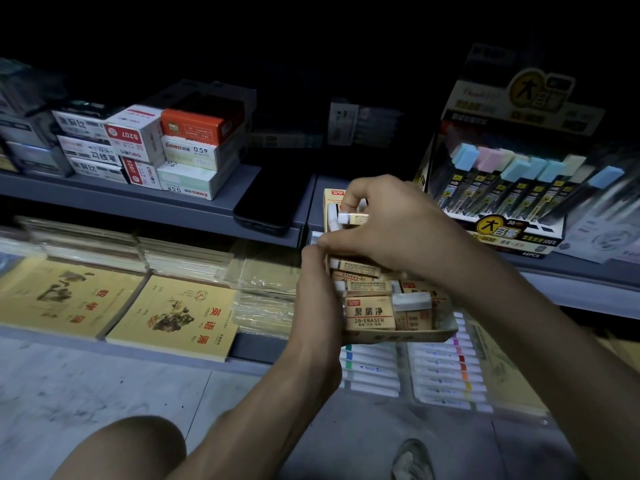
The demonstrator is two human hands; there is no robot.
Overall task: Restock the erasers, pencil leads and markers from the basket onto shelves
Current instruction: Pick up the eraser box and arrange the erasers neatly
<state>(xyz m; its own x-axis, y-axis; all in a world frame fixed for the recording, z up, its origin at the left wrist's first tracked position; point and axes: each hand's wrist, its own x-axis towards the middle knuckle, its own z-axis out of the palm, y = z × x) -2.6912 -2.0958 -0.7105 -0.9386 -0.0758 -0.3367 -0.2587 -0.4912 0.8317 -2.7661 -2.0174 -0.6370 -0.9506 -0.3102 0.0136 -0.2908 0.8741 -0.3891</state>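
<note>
An open cardboard eraser box [398,336] full of tan 2B erasers [370,312] is held in front of the grey shelf [194,206]. My left hand [317,292] grips the box's left side. My right hand [391,223] reaches over its far end, fingers pinching one eraser [353,218] with a white tip. A pencil lead display [512,188] stands on the shelf at the right. Packs of white markers [408,372] lie on the lower shelf under the box.
Stacked small boxes [166,150] of leads and staples fill the left of the shelf. A black phone [270,199] lies at the shelf edge. Yellow exercise books [173,317] lie on the lower shelf. My knee [131,448] and a shoe [412,459] are on the grey floor.
</note>
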